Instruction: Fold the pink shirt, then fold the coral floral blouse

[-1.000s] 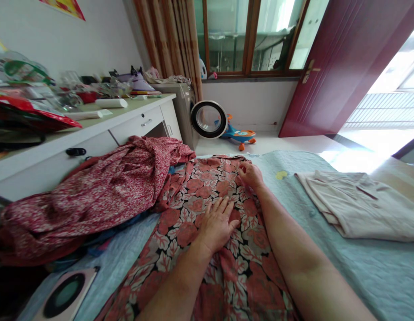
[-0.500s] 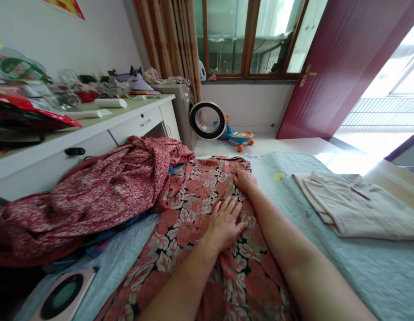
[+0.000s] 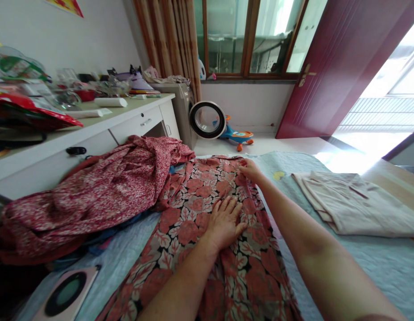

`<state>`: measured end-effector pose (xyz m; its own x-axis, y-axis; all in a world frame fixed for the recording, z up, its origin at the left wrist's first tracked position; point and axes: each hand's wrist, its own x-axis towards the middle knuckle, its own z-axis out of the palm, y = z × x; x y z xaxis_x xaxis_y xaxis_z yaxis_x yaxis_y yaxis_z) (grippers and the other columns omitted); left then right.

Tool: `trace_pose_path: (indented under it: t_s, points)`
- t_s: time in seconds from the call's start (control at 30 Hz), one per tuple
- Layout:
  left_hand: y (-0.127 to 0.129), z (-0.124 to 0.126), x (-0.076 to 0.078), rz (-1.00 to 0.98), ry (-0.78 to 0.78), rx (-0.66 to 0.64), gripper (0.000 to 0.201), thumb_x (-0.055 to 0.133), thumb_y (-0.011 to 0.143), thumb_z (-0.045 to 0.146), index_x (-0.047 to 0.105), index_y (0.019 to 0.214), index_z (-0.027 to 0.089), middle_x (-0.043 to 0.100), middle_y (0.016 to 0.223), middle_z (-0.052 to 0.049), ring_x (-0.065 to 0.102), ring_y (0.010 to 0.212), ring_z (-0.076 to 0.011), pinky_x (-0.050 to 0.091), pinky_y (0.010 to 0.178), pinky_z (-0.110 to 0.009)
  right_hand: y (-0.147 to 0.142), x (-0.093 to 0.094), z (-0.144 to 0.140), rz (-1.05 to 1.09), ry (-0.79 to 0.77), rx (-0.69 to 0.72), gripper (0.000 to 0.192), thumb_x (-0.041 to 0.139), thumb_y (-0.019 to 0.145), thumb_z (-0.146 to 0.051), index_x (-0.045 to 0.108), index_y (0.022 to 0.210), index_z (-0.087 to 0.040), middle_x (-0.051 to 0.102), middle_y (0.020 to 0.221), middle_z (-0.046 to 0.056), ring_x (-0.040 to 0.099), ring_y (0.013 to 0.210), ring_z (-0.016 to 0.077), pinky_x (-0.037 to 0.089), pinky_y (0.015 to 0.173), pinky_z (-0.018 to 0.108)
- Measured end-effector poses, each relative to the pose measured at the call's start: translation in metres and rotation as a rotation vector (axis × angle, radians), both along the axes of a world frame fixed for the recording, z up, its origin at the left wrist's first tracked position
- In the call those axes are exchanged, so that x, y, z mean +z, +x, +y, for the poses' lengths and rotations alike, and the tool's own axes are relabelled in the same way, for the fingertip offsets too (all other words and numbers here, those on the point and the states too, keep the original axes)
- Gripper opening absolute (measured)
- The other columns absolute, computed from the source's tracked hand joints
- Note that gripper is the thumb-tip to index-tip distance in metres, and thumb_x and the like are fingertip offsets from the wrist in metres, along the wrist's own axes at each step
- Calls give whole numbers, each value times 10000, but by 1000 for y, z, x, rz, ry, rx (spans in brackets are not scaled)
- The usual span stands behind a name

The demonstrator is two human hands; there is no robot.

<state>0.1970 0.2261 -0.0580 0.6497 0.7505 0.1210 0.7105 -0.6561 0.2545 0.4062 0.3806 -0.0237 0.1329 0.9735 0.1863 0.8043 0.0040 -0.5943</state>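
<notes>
Fig.: garment laid flat on bed, near to far. Nearest, bottom left: round dark-faced device [image 3: 64, 294] on the bedcover [image 3: 367, 263]. Centre: floral garment [image 3: 207, 267] spread lengthwise down the bed, 1 pc. Left hand [image 3: 225, 223] lies palm-down on it, fingers flat and slightly apart, gripping nothing. Farther: right hand [image 3: 249, 169] at the garment's far right corner, fingers curled narrow, apparently pinching the hem; grip not fully visible. Judged step: smoothing/squaring the cloth w/ one hand as anchor. Next move likely calls for even tension along the edge while the left hand keeps the cloth from sliding. Also: 1 red speckled garment [image 3: 93, 196] heaped at left, touching the floral one; 1 folded beige garment [image 3: 357, 205] at right, well apart. Hands: 2.
</notes>
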Motion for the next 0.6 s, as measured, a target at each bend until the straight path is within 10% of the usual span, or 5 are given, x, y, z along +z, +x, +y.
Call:
trace_pose_path:
  t_s: [0.37, 0.6]
  points:
    - [1, -4, 6, 11, 24, 49, 641, 429, 913, 641, 448, 1458, 304, 294, 1620, -32, 170, 1507, -340, 151, 1220, -579, -17, -27, -70, -378, -28, 26, 425, 415, 987, -409, 581, 1318, -200, 559, 1339, 133, 536, 1185, 266, 381, 1003, 376]
    - [0, -1, 8, -9, 22, 65, 629, 385, 936, 634, 400, 1483, 326, 289, 1622, -18, 202, 1503, -309, 191, 1209, -576, -11, -8, -85, -259, 68, 17, 366, 406, 986, -299, 581, 1282, -175, 571, 1341, 120, 536, 1203, 226, 380, 1013, 322]
